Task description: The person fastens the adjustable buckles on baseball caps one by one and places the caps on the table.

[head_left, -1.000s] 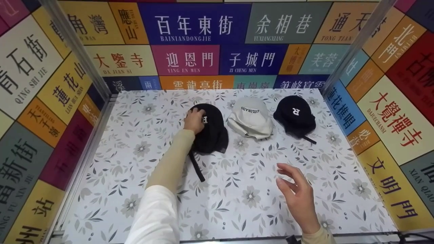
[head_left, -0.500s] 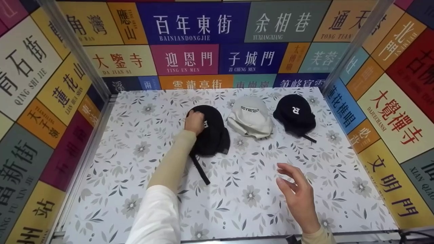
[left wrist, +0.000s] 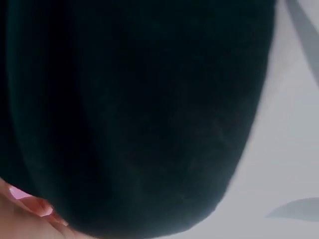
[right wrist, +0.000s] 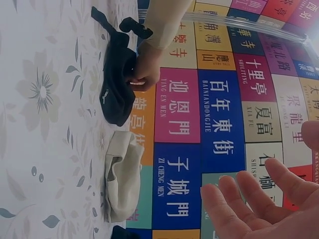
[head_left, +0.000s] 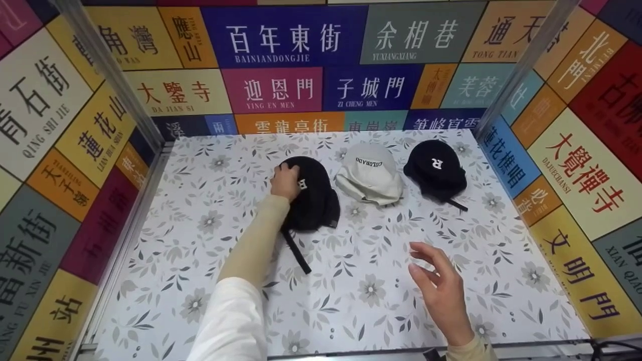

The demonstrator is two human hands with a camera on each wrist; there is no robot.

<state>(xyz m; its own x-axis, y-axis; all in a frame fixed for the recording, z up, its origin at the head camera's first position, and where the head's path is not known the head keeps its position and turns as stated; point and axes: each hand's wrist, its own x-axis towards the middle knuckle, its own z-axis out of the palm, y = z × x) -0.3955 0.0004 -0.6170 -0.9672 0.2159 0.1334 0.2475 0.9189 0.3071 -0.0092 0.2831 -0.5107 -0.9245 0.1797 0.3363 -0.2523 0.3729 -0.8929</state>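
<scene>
A black baseball cap (head_left: 312, 200) with a white letter on its crown lies left of centre on the table, its strap trailing toward the near side. My left hand (head_left: 286, 183) is at the crown's left side, with bent fingers gripping its fabric. In the right wrist view, the cap's top (right wrist: 119, 82) is dented beside the left hand (right wrist: 148, 69). Dark cap fabric (left wrist: 144, 114) fills most of the left wrist view and hides most of the fingers. Holding nothing, my right hand (head_left: 441, 291) hovers over the near right area, fingers loosely bent and thumb apart.
A cream cap (head_left: 371, 175) lettered COLORADO lies just right of the black one. Farther right is a dark cap (head_left: 435, 170) with a white R. The floral-patterned table (head_left: 351, 306) is bounded by lettered panels (head_left: 296, 37) at the back and both sides.
The black cap has shifted slightly right and toward the near side. My left hand's fingers bunched into a fist on it, then loosened somewhat. The right hand stayed in place.
</scene>
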